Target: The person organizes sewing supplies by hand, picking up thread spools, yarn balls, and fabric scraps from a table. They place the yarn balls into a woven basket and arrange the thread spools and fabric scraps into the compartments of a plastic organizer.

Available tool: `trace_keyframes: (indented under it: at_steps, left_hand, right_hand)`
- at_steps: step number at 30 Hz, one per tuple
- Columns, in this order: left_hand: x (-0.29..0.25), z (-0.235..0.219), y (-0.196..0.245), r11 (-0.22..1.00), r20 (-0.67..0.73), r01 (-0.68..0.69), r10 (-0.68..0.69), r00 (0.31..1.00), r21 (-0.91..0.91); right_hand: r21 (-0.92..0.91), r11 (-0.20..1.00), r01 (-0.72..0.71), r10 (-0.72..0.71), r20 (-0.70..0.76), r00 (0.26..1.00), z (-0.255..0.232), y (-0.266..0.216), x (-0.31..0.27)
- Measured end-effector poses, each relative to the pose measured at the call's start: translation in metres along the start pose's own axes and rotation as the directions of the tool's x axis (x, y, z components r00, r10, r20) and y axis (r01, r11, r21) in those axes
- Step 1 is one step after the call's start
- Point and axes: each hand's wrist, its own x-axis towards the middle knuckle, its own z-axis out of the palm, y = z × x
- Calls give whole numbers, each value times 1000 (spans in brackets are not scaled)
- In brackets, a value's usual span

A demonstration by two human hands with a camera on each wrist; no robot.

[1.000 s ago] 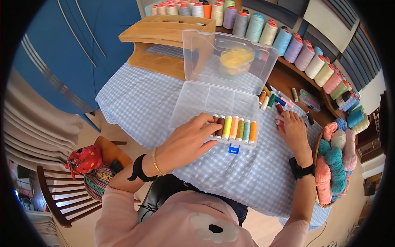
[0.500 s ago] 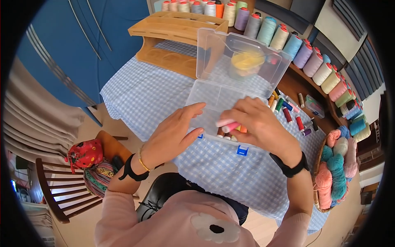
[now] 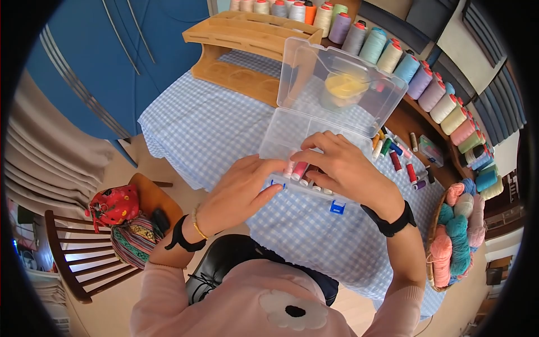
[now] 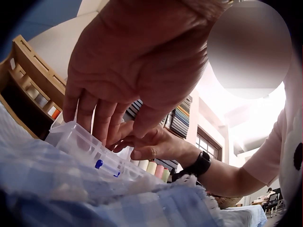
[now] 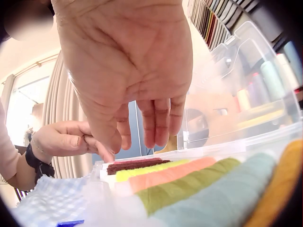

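Note:
A clear plastic divider box (image 3: 273,135) lies with its lid raised. Along its front compartment, a pale pink thread spool (image 3: 288,169) and a bright pink thread spool (image 3: 300,170) sit at the left end. Beside them, the right wrist view shows brown, yellow, peach, olive (image 5: 189,187), blue-grey (image 5: 222,194) and orange (image 5: 289,182) spools in a row. My left hand (image 3: 238,182) has its fingertips right by the pale pink spool, fingers extended. Over the row hovers my right hand (image 3: 353,171), fingers loosely bent downward, nothing between them; it hides part of the row in the head view.
Loose thread spools (image 3: 395,162) lie right of the box. A basket of yarn (image 3: 459,236) stands at the right edge, a wooden rack (image 3: 241,33) behind at left. Large thread cones (image 3: 431,92) line the back shelf. A tub with yellow contents (image 3: 345,87) shows through the lid.
My right hand picked up two pink spools from the loose pile, carried them left to the box and let go of them in the front compartment. My left hand moved in beside them.

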Motion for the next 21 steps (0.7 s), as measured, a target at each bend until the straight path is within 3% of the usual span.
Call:
trace_keyframes:
  at_steps: [3,5,9,11,14,18,21]
  left_hand:
    - [2,7,1,998,9,-41,40,999,52]
    - [3,9,3,993,-50,-70,74,996,94]
    - [9,12,2,998,-65,-66,68,996,22]
    - [10,13,2,994,-2,-79,79,997,76]
    - [11,14,5,990,-15,-97,99,995,100]
    - [12,11,9,989,13,-101,100,995,104]
    - [14,9,13,998,54,-45,42,998,54]
  right_hand:
    - [3,998,-68,68,35,997,-4,1,-13]
    - [3,997,-71,71,-65,995,-7,2,-24]
    - [34,985,-168,170,-74,983,-18,3,-48]
    - [43,977,-208,211,-73,975,-22,4,-59]
    - [-6,970,-244,241,-140,960,-36,10,-82]
    - [-173,863,-474,439,-207,874,-57,53,-117]
    - [-217,814,-539,505,-193,841,-48,87,-141]
